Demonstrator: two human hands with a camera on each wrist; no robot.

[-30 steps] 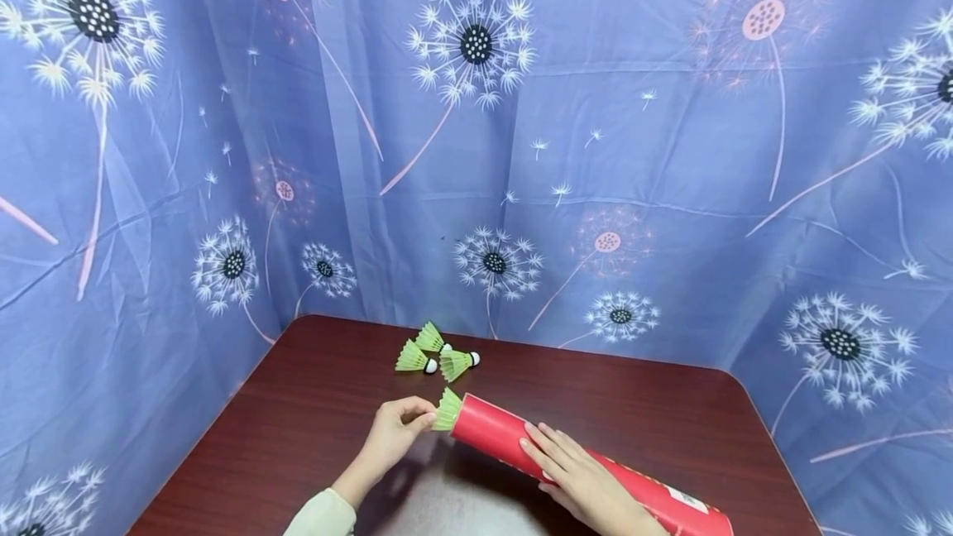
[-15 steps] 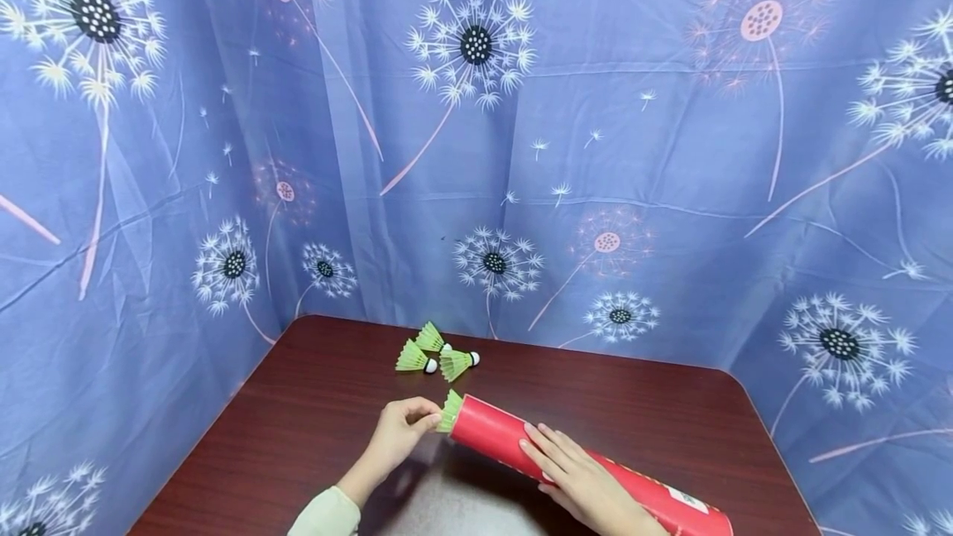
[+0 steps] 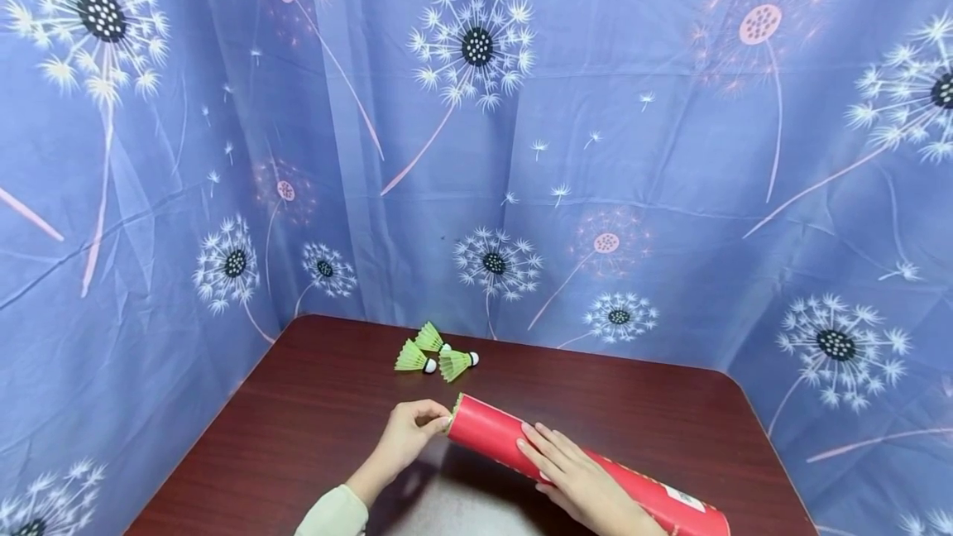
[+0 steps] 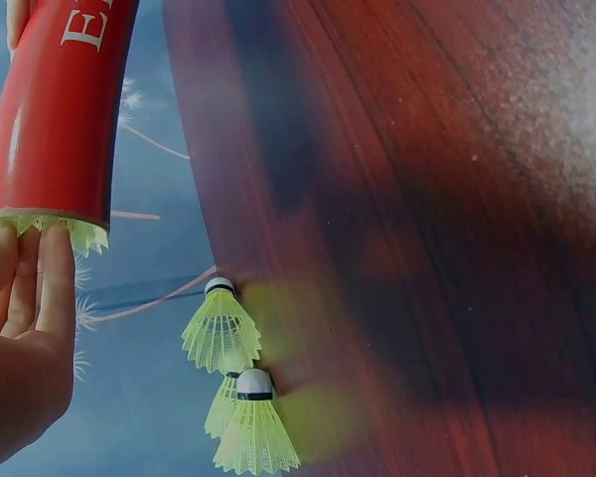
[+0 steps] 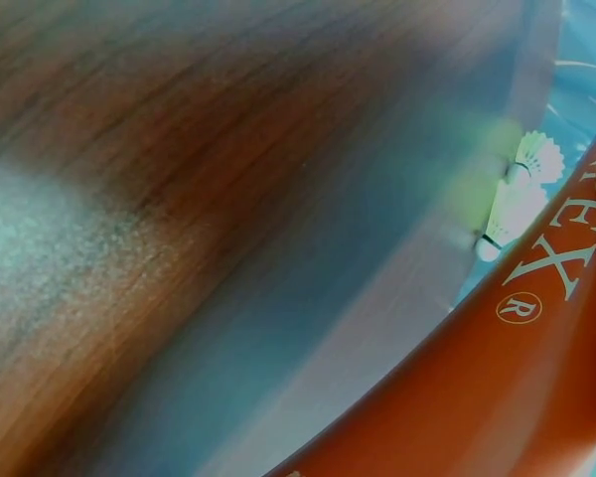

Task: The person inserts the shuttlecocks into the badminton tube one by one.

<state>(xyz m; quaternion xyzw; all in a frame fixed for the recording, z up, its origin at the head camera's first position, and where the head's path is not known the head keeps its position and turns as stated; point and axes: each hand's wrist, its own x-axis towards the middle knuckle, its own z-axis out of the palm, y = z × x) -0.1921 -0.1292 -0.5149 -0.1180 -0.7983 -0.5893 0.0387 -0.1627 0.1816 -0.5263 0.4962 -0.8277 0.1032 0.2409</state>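
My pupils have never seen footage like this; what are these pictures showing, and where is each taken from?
No robot here: a person works bare-handed. The wide picture comes from a camera worn on the head; the others come from one on each wrist. The right hand holds a red shuttlecock tube; the left hand pinches a yellow-green shuttlecock that sits mostly inside it. Three more shuttlecocks lie on the reddish-brown table, in front of a blue dandelion-print curtain.
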